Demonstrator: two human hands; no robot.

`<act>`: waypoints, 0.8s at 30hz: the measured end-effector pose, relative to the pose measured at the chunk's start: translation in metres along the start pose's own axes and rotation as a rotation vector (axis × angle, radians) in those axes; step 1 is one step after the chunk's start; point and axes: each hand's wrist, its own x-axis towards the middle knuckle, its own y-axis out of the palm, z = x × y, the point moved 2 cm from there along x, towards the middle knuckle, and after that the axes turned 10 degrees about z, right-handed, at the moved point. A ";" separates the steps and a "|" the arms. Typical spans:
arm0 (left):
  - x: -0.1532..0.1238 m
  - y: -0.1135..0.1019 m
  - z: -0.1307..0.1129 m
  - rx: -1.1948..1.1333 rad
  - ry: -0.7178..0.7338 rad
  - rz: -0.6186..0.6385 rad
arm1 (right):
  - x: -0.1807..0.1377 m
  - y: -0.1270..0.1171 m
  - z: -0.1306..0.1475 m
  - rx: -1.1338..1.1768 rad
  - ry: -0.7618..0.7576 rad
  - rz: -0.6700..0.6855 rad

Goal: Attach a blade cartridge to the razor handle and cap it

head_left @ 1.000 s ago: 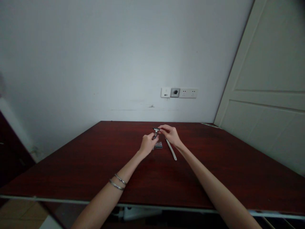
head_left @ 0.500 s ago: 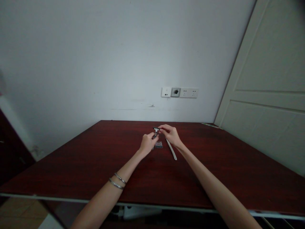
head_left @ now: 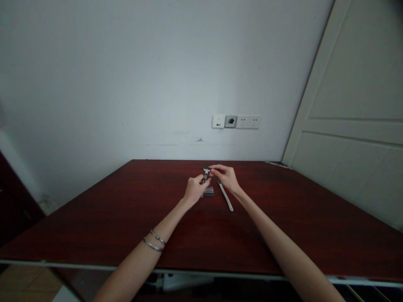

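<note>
A small metal safety razor [head_left: 205, 173] stands upright between my two hands over the middle of the dark red table [head_left: 126, 218]. My left hand [head_left: 194, 189] is closed around the razor's handle. My right hand [head_left: 225, 176] pinches the razor's head from the right with thumb and fingertips. Just below the hands lies a small blade box [head_left: 209, 191]. To its right a slim white stick-like tool [head_left: 226, 196] rests on the tabletop. Two thin bracelets [head_left: 153, 241] circle my left wrist.
A white wall with a row of sockets [head_left: 236, 122] stands behind the table. A cream door [head_left: 352, 126] is at the right. The table's front edge [head_left: 220, 274] runs across the bottom, with a white object under it.
Both hands hold the razor in nearly the same pose. The view has shifted very slightly; nothing on the table has moved.
</note>
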 end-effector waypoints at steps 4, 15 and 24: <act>0.000 0.000 -0.002 -0.004 0.008 0.000 | 0.001 -0.002 -0.004 0.045 0.009 -0.007; -0.001 0.000 0.001 0.023 0.019 -0.014 | 0.001 -0.001 -0.002 0.002 -0.014 0.008; -0.001 0.000 0.001 0.027 0.020 -0.014 | 0.001 0.001 0.001 -0.038 -0.051 0.041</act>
